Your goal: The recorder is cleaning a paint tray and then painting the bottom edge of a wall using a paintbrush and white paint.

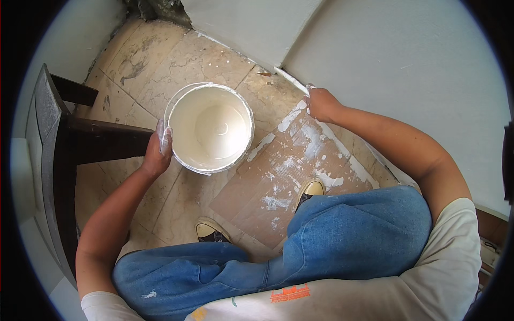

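Note:
My left hand [160, 147], smeared with white, grips the left rim of a white plastic bucket [211, 128] that has a little white paint or similar liquid at its bottom. The bucket's wire handle lies along the left side of its rim. Low at the foot of the pale wall [385, 76], my right hand [320, 103] is closed on the end of a narrow, white-coated tool [292, 80]. The tool lies along the joint of wall and floor; its exact kind cannot be told. White also coats the fingers of this hand.
A white-spattered cardboard sheet [257, 200] lies on the tiled floor [160, 68], partly under my right shoe [311, 188]. Dark wooden furniture [108, 136] stands close to my left arm. At the top, the wall's base has a broken, rough patch [160, 10].

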The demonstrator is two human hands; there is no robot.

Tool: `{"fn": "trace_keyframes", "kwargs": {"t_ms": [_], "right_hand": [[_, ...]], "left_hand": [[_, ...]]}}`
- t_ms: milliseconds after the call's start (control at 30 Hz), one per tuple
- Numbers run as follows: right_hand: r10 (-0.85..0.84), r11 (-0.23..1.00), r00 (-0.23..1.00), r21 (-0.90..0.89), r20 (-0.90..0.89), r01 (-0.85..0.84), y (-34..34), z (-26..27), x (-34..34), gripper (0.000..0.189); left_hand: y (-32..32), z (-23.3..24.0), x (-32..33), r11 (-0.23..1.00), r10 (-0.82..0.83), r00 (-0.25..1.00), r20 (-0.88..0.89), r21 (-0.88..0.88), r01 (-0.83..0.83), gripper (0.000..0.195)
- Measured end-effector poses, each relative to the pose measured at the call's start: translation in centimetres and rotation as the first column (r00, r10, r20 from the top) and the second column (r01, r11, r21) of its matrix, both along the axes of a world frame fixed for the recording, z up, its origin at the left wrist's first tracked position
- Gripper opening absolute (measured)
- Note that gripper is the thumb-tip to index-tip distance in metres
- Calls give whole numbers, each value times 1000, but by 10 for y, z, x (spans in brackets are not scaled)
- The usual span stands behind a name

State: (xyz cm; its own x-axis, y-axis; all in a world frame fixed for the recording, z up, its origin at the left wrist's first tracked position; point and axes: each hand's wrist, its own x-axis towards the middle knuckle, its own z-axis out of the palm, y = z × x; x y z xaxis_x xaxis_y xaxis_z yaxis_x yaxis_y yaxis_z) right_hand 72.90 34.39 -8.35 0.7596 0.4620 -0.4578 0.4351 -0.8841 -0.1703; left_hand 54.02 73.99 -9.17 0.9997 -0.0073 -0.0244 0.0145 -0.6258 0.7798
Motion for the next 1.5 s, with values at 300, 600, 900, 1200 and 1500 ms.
{"fn": "trace_keyframes", "kwargs": {"t_ms": [300, 600, 900, 1200, 1500], "right_hand": [[-71, 997, 997, 9, 5, 71, 3, -4, 8, 29], [-289, 926, 910, 156, -298, 345, -6, -11, 18, 33], [-328, 750, 662, 240, -674, 617, -10, 1, 21, 25], [-262, 619, 509, 261, -820, 740, -19, -19, 20, 22], [-287, 557, 468, 252, -836, 792, -21, -11, 16, 23]], "left_hand": [[-3, 6, 1, 998, 26, 998, -61, -56, -30, 36], [-1, -5, 2, 1000, -11, 991, 136, 3, 10, 35], [-1, 5, 0, 998, 24, 997, -71, -49, -28, 36], [-1, 2, 1, 999, 13, 1000, -22, -51, -14, 37], [-1, 5, 2, 999, 10, 999, -38, -39, -12, 37]]}}
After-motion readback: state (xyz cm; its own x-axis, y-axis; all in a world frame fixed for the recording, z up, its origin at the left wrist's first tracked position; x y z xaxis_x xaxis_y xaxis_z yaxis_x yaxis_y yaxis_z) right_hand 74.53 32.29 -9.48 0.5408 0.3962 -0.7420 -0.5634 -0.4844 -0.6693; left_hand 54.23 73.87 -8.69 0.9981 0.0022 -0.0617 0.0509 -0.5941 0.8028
